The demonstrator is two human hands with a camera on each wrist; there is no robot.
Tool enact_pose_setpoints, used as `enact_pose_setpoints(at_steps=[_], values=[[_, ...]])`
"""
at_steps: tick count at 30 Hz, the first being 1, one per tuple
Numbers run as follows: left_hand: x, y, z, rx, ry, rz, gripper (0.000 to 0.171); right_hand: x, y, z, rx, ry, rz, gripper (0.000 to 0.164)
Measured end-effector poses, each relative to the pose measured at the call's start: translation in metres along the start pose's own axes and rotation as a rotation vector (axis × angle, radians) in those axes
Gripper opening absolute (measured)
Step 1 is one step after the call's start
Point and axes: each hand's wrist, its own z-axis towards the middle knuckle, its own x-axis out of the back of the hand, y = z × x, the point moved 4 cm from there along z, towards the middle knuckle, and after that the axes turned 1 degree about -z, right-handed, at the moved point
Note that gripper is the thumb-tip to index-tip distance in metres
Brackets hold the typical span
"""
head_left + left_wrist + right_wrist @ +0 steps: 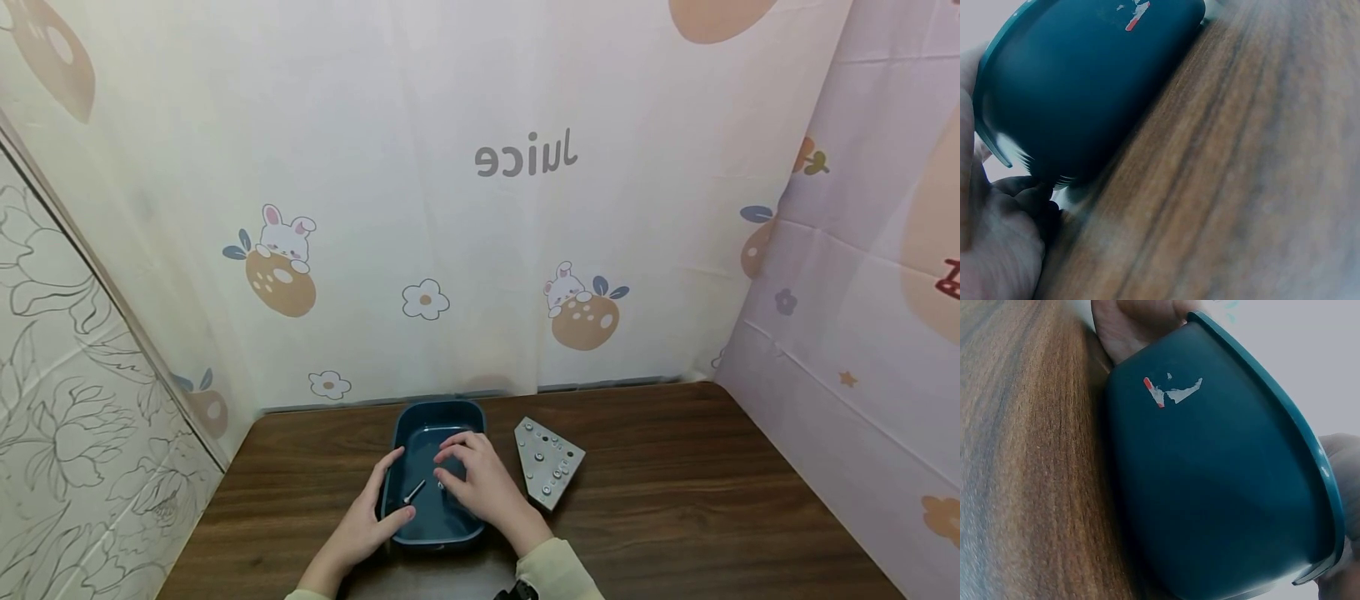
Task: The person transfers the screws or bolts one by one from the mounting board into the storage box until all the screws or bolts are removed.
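A dark teal plastic bin (442,533) stands on the table. My left hand (358,525) grips its left side, the thumb over the rim and the fingers along the outer wall. In the left wrist view that hand (1004,231) lies against the bin's end (1079,81). Inside the bin lies a bolt (414,492), slanted, near the left thumb. Over the bin hovers my right hand (483,483), its fingers loosely bent with a gap between thumb and index finger. A small shiny metal piece (441,485) shows just below the right thumb; its kind is too small to tell.
Right of the bin lies a grey angular metal plate (551,462) with several bolts and holes. The brown wooden table (675,500) meets a printed curtain (480,250) at its back edge. Torn sticker remains (1172,394) mark the bin's outer wall.
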Motion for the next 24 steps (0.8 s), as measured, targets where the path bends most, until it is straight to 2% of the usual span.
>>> enact_pose_setpoints(at_steps=[24], values=[[-0.0004, 0.0024, 0.0000, 0.021, 0.003, -0.006, 0.080, 0.0052, 0.0046, -0.0021, -0.008, -0.007, 0.024, 0.020]])
